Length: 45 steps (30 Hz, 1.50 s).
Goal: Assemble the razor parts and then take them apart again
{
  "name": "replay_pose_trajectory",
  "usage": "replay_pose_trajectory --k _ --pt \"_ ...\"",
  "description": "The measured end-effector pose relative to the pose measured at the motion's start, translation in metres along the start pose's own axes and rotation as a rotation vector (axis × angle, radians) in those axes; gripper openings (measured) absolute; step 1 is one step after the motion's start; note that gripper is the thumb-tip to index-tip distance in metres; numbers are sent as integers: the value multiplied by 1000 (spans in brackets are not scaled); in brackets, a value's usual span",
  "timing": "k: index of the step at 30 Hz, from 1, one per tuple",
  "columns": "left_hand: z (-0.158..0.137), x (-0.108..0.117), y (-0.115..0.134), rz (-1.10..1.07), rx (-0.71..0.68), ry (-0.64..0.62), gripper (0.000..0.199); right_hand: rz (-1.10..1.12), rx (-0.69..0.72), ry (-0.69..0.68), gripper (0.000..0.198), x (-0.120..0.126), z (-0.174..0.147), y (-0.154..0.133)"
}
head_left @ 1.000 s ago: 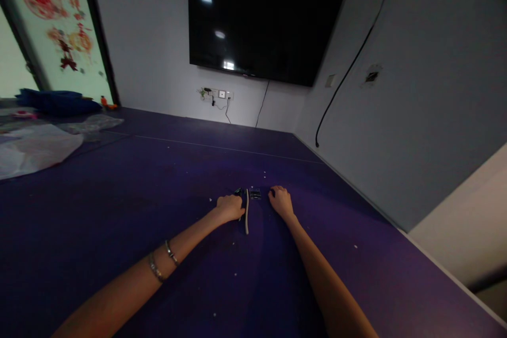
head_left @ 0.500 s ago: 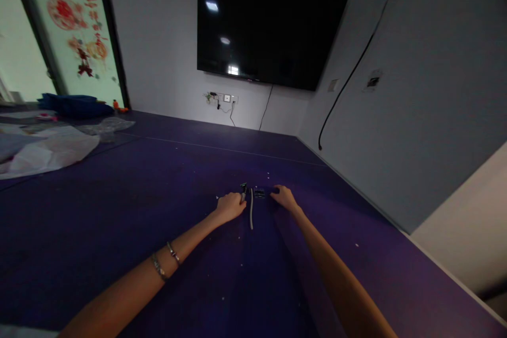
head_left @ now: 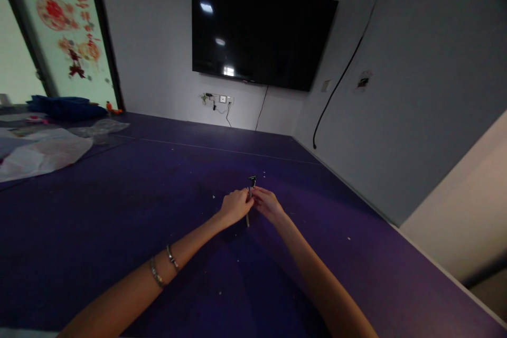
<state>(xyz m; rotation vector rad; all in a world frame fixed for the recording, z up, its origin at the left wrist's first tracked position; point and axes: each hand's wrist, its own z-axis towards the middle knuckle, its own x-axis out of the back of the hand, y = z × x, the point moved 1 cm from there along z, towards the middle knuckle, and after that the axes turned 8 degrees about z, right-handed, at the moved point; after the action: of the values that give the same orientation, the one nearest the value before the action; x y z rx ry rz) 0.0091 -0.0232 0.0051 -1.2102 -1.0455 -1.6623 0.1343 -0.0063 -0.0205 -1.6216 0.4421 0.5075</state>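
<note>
My left hand (head_left: 236, 206) is closed around the handle of a small razor (head_left: 252, 178), whose dark T-shaped head points up and away from me. My right hand (head_left: 268, 204) meets it from the right, thumb and fingertips pinched at the razor just below the head. The fingers of both hands cover most of the handle. Under the hands, the near end of a thin grey stick (head_left: 247, 221) shows on the purple surface (head_left: 190, 253). The small dark piece beside the stick is hidden behind my right hand.
Crumpled clear plastic and white sheets (head_left: 51, 153) lie at the left, near a dark blue cloth bundle (head_left: 65, 108). White specks dot the surface. A black cable (head_left: 340, 82) hangs down the right wall. A television (head_left: 261, 29) is mounted on the wall ahead.
My right hand has moved left from beside the small dark piece to the razor. My left hand has brought the razor slightly right, over the grey stick. The view has shifted a little.
</note>
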Motion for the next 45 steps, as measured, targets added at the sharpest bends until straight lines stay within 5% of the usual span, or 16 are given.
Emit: replay_pose_trajectory --k 5,9,16,22,38,42,45 --pt "4 -4 8 -106 -51 -2 37 -60 36 49 16 13 -5 -7" --pt "8 -16 1 -180 -80 -105 41 -489 107 207 17 48 -9 -30" --pt "8 -31 -12 38 -23 -170 36 -966 145 441 8 132 -16 -85" --pt "14 -30 -4 124 -9 -178 38 -1335 199 555 15 164 -17 -94" --pt "9 -33 -4 121 -7 -105 34 -1716 283 500 18 148 -28 -82" --pt "6 -25 6 107 -21 -63 35 -1422 508 413 21 117 -25 -69" --pt "2 -16 21 95 -61 -42 35 -961 414 353 30 84 -19 -50"
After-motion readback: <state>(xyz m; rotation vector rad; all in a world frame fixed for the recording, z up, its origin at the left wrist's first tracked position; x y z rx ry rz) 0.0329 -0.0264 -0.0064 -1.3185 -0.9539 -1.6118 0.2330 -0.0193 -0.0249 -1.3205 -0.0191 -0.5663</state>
